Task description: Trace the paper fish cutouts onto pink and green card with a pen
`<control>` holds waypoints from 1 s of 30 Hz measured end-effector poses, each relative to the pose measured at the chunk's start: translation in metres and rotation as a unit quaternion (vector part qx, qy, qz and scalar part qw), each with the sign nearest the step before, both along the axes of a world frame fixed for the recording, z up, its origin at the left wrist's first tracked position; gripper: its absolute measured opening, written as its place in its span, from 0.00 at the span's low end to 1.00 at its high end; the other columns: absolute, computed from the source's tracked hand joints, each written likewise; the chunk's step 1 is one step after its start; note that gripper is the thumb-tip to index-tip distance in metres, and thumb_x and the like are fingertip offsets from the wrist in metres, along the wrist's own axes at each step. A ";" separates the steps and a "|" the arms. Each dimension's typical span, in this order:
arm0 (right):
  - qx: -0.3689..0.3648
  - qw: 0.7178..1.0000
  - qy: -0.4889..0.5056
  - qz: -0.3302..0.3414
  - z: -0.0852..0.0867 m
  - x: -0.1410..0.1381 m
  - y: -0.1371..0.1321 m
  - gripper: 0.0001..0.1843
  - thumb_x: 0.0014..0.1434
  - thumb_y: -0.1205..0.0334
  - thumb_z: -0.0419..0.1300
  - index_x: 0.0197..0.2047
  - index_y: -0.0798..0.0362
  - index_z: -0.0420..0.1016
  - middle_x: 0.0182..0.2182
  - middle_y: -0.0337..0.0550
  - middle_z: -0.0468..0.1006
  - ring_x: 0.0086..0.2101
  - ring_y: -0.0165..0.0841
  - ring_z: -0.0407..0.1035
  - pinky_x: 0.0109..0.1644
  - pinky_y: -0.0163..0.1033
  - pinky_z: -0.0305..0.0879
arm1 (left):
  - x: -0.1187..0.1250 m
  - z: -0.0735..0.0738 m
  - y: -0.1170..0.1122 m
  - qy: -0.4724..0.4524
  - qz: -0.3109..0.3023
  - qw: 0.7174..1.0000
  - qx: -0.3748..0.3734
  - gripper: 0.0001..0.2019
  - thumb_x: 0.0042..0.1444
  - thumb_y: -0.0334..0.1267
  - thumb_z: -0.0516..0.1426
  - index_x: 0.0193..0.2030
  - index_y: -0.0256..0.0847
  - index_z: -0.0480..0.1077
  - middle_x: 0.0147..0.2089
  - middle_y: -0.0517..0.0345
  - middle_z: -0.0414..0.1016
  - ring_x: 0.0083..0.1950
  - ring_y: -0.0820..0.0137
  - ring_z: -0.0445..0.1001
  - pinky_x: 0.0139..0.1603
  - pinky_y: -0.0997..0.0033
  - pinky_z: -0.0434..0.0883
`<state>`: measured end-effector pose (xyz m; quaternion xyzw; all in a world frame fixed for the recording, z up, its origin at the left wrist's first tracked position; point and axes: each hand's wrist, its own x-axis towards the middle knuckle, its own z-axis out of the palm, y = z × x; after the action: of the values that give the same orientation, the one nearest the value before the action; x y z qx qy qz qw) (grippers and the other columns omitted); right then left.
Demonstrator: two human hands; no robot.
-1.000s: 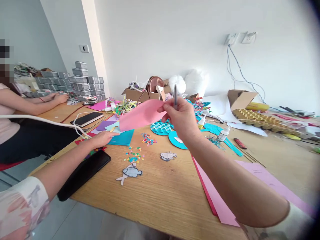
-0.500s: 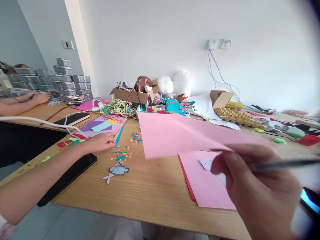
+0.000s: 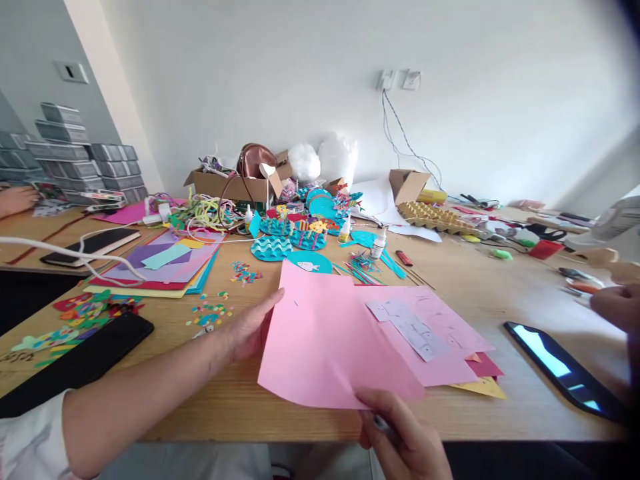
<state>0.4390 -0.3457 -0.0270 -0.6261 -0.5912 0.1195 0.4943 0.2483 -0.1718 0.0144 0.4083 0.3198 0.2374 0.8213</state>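
Observation:
A sheet of pink paper (image 3: 320, 333) is held slightly tilted over the front of the table. My left hand (image 3: 250, 330) grips its left edge, thumb on the edge and the other fingers hidden behind. At the near edge, my right hand (image 3: 400, 430) pinches the sheet between thumb and fingers. A dark pen (image 3: 384, 427) also sits in that hand, mostly covered. Beneath and to the right lies another pink sheet (image 3: 450, 327) with pencil marks, and on it a pale paper piece with fish drawings (image 3: 410, 327).
Left of my arm lie a black phone (image 3: 85, 360), paper dots (image 3: 213, 310) and coloured sheets (image 3: 165, 263). Behind are blue paper crafts (image 3: 273, 248), glue bottles (image 3: 379, 243) and a cardboard box (image 3: 230, 187). A lit phone (image 3: 555, 367) and another person's hand (image 3: 617, 307) are at right.
The pink sheet has come down and left, toward the table's front. My left hand has moved right and taken its left edge. My right hand has lowered with it. The view has turned right.

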 end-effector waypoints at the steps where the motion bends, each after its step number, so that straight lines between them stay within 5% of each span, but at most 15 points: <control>1: -0.009 1.000 -0.008 0.004 -0.003 0.000 0.001 0.10 0.55 0.57 0.56 0.37 0.47 0.76 0.21 0.38 0.77 0.23 0.32 0.72 0.26 0.31 0.66 | 0.001 -0.003 0.002 0.012 0.012 1.000 -0.003 0.26 0.46 0.48 0.63 0.50 0.36 0.69 0.43 0.46 0.78 0.42 0.58 0.77 0.46 0.59 0.70; 5: -0.033 0.999 -0.009 0.021 -0.003 -0.002 0.004 0.11 0.55 0.58 0.53 0.39 0.47 0.75 0.22 0.39 0.78 0.23 0.34 0.72 0.29 0.34 0.67 | 0.002 -0.009 0.003 0.022 0.027 0.999 0.007 0.28 0.38 0.34 0.67 0.50 0.37 0.68 0.41 0.49 0.78 0.36 0.62 0.77 0.42 0.61 0.71; 16: -0.133 0.974 0.181 -0.029 0.028 0.023 0.006 0.18 0.52 0.46 0.59 0.36 0.51 0.77 0.22 0.41 0.76 0.26 0.34 0.70 0.29 0.33 0.67 | -0.007 -0.011 -0.005 0.006 0.068 0.997 0.033 0.28 0.41 0.35 0.65 0.52 0.39 0.67 0.40 0.50 0.78 0.38 0.60 0.78 0.40 0.63 0.72; 21: -0.161 0.933 0.302 -0.112 0.031 0.043 0.018 0.20 0.46 0.43 0.63 0.34 0.50 0.79 0.26 0.41 0.74 0.22 0.30 0.65 0.19 0.30 0.61 | -0.013 -0.015 -0.011 -0.005 0.097 0.995 0.030 0.27 0.40 0.35 0.66 0.50 0.40 0.68 0.40 0.52 0.78 0.36 0.62 0.78 0.40 0.64 0.72; 26: -0.224 0.889 0.394 -0.067 0.033 0.033 0.027 0.21 0.42 0.47 0.67 0.37 0.51 0.77 0.24 0.40 0.75 0.21 0.30 0.67 0.19 0.30 0.58 | -0.016 -0.015 -0.020 -0.028 0.070 0.997 0.011 0.25 0.42 0.34 0.65 0.49 0.39 0.68 0.44 0.49 0.77 0.38 0.62 0.77 0.43 0.61 0.72; 30: -0.233 0.904 0.352 -0.066 0.020 0.028 0.030 0.27 0.42 0.47 0.66 0.44 0.53 0.77 0.20 0.37 0.73 0.19 0.30 0.65 0.20 0.32 0.57 | -0.015 -0.015 -0.021 -0.038 0.085 0.994 0.049 0.33 0.43 0.34 0.65 0.58 0.41 0.61 0.50 0.48 0.74 0.46 0.60 0.74 0.46 0.61 0.70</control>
<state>0.4671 -0.3160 -0.0072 -0.6783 -0.2914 0.4338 0.5166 0.2330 -0.1924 -0.0004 0.4105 0.3102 0.3373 0.7884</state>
